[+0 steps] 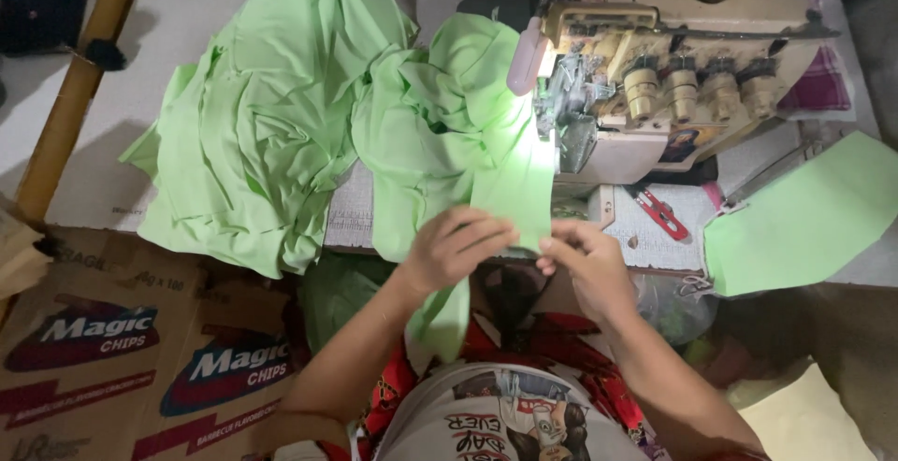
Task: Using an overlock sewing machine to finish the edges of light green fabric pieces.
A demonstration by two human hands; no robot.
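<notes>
Both my hands hold a strip of light green fabric (510, 185) at the table's front edge, just in front of a beige sewing machine (673, 59). My left hand (456, 248) grips the strip from the left, fingers curled over it. My right hand (585, 260) pinches its lower right corner. The strip runs up toward the machine's needle area, lit by a small lamp. The rest of the green cloth bunches up behind my left hand and hangs down toward my lap.
A large heap of the same green cloth (253, 124) lies on the table's left. Red thread snips (662, 213) rest by the machine. A cut green piece (795, 213) hangs at right. Cardboard boxes (122, 349) stand lower left beside a bamboo pole (75, 87).
</notes>
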